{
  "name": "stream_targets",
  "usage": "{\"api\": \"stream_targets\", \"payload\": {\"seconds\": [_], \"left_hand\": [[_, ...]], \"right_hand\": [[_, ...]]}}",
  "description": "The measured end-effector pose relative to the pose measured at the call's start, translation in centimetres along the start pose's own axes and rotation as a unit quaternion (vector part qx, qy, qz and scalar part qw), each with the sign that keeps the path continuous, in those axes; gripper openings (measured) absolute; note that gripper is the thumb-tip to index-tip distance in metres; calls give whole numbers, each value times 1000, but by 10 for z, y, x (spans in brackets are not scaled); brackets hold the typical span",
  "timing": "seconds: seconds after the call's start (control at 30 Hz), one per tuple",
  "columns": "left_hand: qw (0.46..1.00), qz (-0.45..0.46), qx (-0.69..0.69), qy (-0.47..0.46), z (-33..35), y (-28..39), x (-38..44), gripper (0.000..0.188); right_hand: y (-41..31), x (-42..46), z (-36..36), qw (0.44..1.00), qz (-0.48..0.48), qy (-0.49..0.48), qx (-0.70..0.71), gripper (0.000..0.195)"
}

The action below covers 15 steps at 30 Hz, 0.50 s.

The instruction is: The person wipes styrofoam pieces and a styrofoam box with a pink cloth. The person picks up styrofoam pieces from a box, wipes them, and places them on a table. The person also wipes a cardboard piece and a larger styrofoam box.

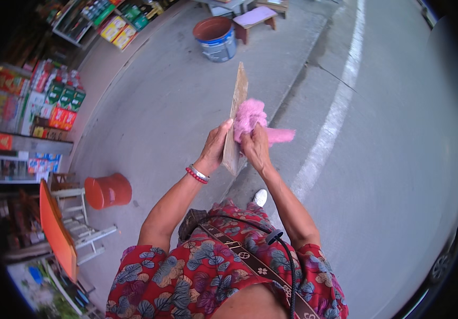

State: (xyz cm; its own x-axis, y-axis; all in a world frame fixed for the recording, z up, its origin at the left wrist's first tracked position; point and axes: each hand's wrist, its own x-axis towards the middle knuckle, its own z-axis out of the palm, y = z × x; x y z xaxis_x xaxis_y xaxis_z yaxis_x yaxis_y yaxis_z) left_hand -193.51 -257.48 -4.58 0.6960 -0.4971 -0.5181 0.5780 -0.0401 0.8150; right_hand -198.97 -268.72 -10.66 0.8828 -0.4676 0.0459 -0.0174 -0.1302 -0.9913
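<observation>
My left hand (214, 145) grips a flat board (240, 89), wooden by its look, from its left side, with the thumb on its edge. The board stands nearly edge-on to me, so most of its faces are hidden. Bunched in my right hand (257, 148) is a pink cloth (250, 113), which lies against the board's right side. One end of the cloth sticks out to the right. A red bead bracelet and a silver bangle (198, 174) circle my left wrist.
Ahead stand a blue bucket (219, 50) and a low wooden stool (254, 18). An orange-red bucket (108, 191), a folding ladder (83, 231) and an orange tabletop (55, 231) are at the left, near shelves of boxed goods (63, 95). A white road line (328, 135) runs along the right; a car wheel (441, 266) shows beyond.
</observation>
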Motion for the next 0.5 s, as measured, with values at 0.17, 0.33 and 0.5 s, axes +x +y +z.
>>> {"api": "stream_targets", "payload": {"seconds": [0.17, 0.33, 0.5], "left_hand": [[979, 153, 61, 117, -46, 8, 31, 55], [914, 132, 237, 301, -86, 39, 52, 103], [865, 201, 215, 407, -144, 76, 88, 91]], "right_hand": [[-43, -5, 34, 946, 167, -110, 255, 26], [-52, 14, 76, 867, 219, -99, 436, 35], [-59, 70, 139, 933, 161, -119, 300, 45]]}}
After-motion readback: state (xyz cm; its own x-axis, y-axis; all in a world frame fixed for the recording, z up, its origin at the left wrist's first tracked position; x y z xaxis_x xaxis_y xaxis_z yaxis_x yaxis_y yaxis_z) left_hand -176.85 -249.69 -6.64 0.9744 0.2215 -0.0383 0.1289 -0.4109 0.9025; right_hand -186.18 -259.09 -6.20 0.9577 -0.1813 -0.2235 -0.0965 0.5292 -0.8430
